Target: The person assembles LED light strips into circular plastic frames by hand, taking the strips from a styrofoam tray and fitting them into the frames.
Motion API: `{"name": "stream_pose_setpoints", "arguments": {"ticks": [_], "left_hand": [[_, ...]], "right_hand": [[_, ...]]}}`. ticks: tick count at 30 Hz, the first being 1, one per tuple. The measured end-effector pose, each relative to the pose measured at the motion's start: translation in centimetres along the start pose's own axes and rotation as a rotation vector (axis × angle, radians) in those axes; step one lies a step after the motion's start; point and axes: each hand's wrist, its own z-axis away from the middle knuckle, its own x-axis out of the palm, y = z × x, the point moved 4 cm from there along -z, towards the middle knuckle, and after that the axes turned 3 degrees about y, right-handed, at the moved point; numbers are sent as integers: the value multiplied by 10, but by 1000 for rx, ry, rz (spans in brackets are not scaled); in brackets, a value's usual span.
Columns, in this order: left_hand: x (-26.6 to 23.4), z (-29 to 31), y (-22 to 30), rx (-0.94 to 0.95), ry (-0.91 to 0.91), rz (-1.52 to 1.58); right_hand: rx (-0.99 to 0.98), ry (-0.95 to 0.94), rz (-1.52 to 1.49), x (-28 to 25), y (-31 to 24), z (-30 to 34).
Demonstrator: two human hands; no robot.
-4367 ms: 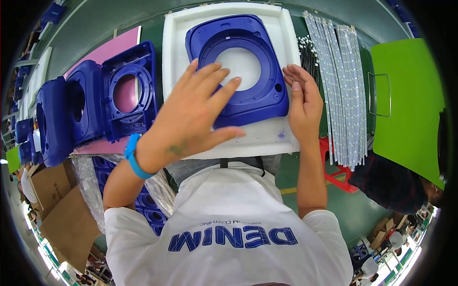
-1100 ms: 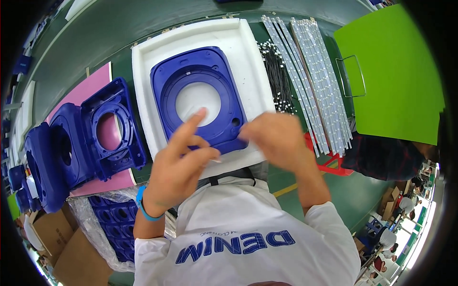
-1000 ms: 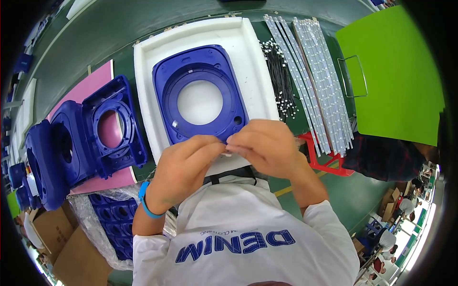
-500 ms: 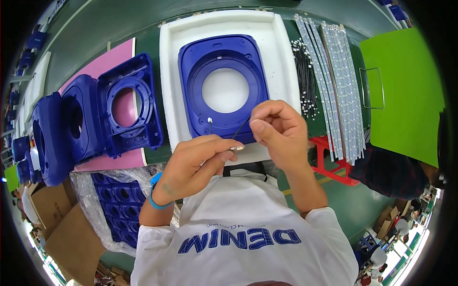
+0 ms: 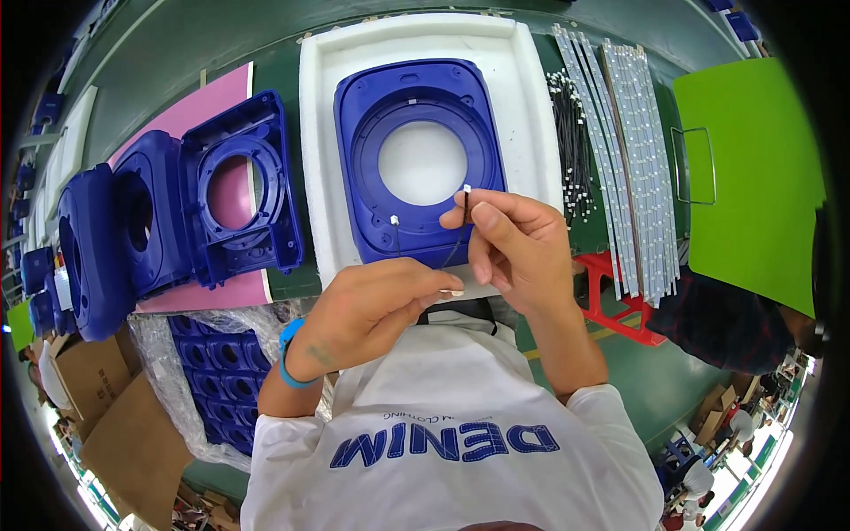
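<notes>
My left hand [image 5: 372, 299] is closed in a pinch at the front edge of the blue plastic housing [image 5: 351, 199]. A small whitish piece [image 5: 456, 293] pokes out past its fingertips; most of it is hidden in the grip. Behind those fingers a black lead with a white connector [image 5: 395, 220] stands up over the housing. My right hand [image 5: 522, 243] pinches a thin black cable [image 5: 466, 209] between thumb and forefinger, its white plug pointing up. The cable curves down toward my left hand. The housing, with a large round opening, lies in a white foam tray [image 5: 314, 159].
More blue housings [image 5: 152, 212] stand on the left by a pink sheet [image 5: 226, 84]. To the right lie a bundle of black cables [image 5: 571, 146] and long light strips [image 5: 642, 168]. A green board [image 5: 748, 177] and a red stool [image 5: 611, 296] are farther right.
My right hand has shifted a little, and the cable's white plug now shows above its fingers. My left hand has turned slightly and moved down.
</notes>
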Motion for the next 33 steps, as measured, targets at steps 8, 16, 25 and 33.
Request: {"name": "stream_pose_setpoints", "arguments": {"ticks": [8, 16, 25, 33], "left_hand": [[-13, 3, -2, -92, 141, 127], [-38, -6, 3, -130, 297, 123], [-28, -19, -4, -20, 228, 141], [-31, -18, -10, -91, 284, 130]], "right_hand": [[-28, -49, -121, 2, 5, 0], [-91, -48, 23, 12, -5, 8], [-201, -102, 205, 31, -6, 9], [-597, -49, 732, 35, -9, 9]]}}
